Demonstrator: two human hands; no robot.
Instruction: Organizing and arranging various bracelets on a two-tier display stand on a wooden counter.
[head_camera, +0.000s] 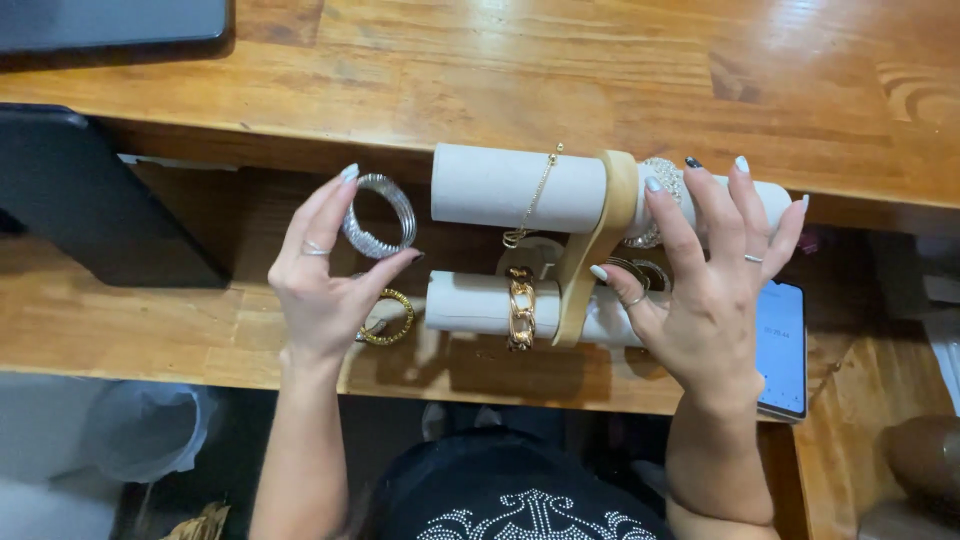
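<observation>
On the wooden desk (620, 80), your right hand (705, 290), fingers spread, steadies the two-roll bracelet stand (500, 187); too hard a press could tip it. Your left hand (325, 285) pinches a silver bangle (379, 215) beside the stand; a loose pinch may drop it onto the gold bangle (392, 320).

A phone (781, 345) with a lit white rectangular screen lies at the table's near right edge, while a dark, unlit tablet (85, 195) stands at far left.
</observation>
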